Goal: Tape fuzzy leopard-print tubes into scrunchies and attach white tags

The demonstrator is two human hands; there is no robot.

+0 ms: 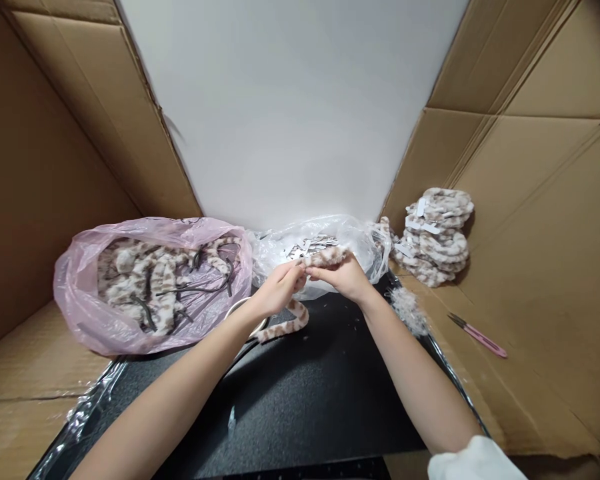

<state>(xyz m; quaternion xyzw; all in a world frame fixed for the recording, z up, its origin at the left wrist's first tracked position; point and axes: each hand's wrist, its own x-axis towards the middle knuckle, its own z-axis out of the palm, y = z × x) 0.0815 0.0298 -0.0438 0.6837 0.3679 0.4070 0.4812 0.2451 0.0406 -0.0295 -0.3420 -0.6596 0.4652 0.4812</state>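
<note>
Both my hands meet over the far part of the black work surface [300, 393], in front of a clear plastic bag. My left hand [280, 288] pinches the near end of a brown-and-white furry strip [325, 257]. The fingers of my right hand [347, 275] are closed on the same strip, to the right of my left hand. Another length of spotted fur [286, 327] curves on the surface below my left hand, beside a white ring and a black cord partly hidden by my left forearm.
At left, a pink bag [87, 320] holds furry pieces with dark cords. The clear bag [347, 230] contains small labels. Tagged furry pieces [443, 233] are stacked at right, near a pink-handled cutter [485, 340] and a fluff pile [409, 310]. Cardboard walls stand on both sides.
</note>
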